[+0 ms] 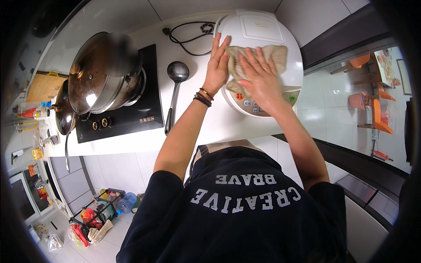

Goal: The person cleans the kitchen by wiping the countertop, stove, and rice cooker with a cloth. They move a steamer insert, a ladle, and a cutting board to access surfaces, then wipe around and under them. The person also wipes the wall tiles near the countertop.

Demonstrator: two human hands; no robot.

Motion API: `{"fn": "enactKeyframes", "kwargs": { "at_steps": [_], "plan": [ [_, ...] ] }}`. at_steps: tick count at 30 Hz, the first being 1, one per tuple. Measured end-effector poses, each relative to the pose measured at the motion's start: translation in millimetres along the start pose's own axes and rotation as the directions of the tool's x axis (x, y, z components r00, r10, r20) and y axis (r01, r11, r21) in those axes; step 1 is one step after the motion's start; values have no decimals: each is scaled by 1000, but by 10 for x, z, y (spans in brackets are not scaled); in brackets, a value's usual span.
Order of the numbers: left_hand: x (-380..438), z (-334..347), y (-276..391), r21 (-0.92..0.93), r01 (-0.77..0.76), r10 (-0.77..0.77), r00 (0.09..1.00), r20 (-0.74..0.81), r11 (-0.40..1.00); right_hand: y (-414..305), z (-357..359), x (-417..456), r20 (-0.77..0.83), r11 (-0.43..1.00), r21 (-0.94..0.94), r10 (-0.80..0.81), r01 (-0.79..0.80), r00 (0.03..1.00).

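A white rice cooker (pixel 292 64) stands at the right end of the white counter, its lid down and its button panel (pixel 247 104) facing me. Across the lid lies a crumpled beige cloth (pixel 278 56). My right hand (pixel 260 79) presses flat on this cloth, fingers spread, not visibly gripping it; a ring shows on one finger. Along the lid's left edge rests my left hand (pixel 217 65), fingers extended and nothing seen in it. Dark beaded bracelets (pixel 203 98) circle that wrist. Parts of the cloth and panel are hidden beneath my right hand and forearm.
Left of the cooker lie a metal ladle (pixel 178 72) and a black power cord (pixel 184 44). A black cooktop (pixel 144 98) carries a large glass-lidded pot (pixel 95 75); a lidded pan (pixel 63 115) sits farther left. A storage rack (pixel 98 210) stands on the floor.
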State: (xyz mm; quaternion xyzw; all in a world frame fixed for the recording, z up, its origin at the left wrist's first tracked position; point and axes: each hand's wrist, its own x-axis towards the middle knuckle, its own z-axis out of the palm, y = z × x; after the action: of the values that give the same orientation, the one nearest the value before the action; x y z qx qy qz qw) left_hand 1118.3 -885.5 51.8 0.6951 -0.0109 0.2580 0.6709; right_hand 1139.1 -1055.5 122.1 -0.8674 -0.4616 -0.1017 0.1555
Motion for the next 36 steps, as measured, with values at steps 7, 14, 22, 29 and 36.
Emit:
{"fn": "enactKeyframes", "kwargs": {
  "at_steps": [7,14,22,29,36],
  "plan": [
    [-10,-109,24,31,-5,5,1000,30,999,167,-59,36,13,999,47,-11,10,1000],
    [5,-32,30,93,-10,9,1000,13,996,208,67,114,-114,976,-154,138,-155,984],
    [-32,-64,80,111,21,-21,1000,-8,994,531,175,558,-88,1000,-30,8,-10,996],
    [-36,-20,107,136,36,-34,999,-14,990,1485,230,1172,-53,897,-10,440,-441,896],
    [-27,-10,125,136,44,-45,999,4,990,952,611,1348,-352,981,-193,-62,-7,934]
  ]
}}
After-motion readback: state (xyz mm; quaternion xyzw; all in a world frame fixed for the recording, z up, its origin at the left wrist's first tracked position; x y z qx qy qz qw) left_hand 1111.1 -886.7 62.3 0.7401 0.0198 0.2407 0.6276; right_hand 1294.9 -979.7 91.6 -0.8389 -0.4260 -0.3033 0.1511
